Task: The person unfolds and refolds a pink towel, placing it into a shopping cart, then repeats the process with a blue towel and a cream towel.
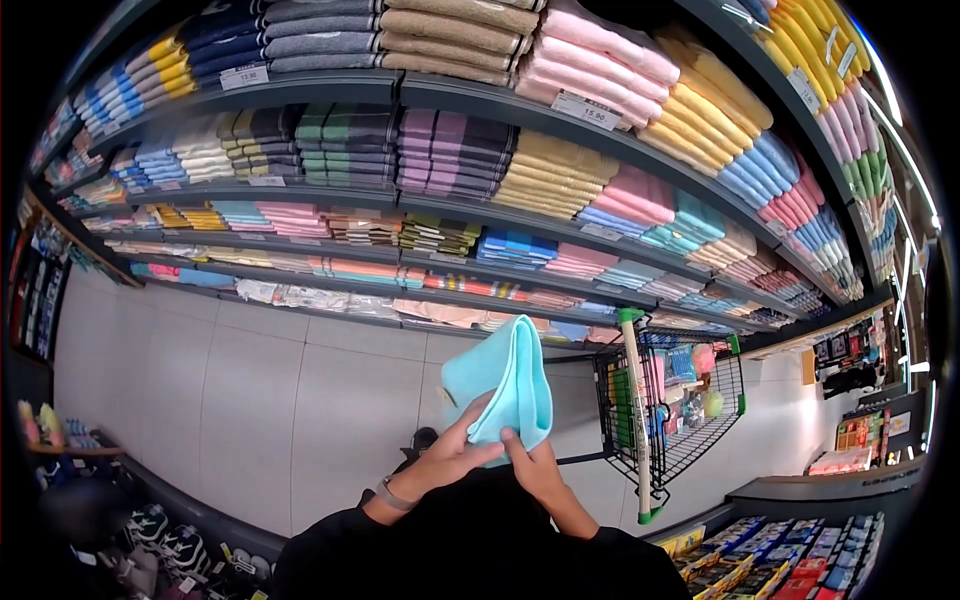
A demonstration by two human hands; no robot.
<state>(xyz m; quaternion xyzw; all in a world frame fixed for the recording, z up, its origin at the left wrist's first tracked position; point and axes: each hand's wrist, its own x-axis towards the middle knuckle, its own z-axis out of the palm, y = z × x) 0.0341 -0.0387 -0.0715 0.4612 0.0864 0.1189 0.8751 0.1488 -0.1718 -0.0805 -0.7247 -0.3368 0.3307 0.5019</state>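
Note:
A folded turquoise towel [492, 375] is held up in front of my body, above the tiled floor. My left hand [452, 455] grips it from the lower left, with the fingers behind or inside a fold and a band on the wrist. At the towel's lower right edge, my right hand [530, 462] presses it with the thumb in front; the other fingers are mostly hidden. A small label shows on the towel's left side.
Shelves [460, 98] of folded towels with price tags run across the front. To my right stands a shopping cart [680, 400] containing several items. Shoes [180, 545] lie at lower left, and packaged goods [790, 560] fill a display at lower right.

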